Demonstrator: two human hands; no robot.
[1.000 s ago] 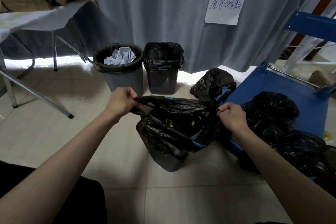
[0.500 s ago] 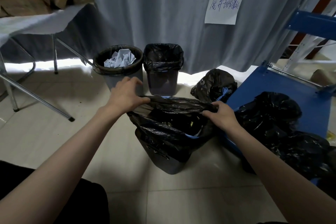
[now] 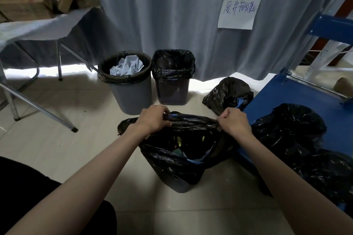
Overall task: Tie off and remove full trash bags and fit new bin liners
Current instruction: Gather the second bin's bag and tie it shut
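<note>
Both forearms are bare, with no sleeves, watch or rings visible. The left hand [image 3: 152, 120] and right hand [image 3: 236, 123] wear no gloves. Black clothing [image 3: 28, 187] shows at the lower left.

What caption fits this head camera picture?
Both hands grip a black bag's rim over its bin.
</note>
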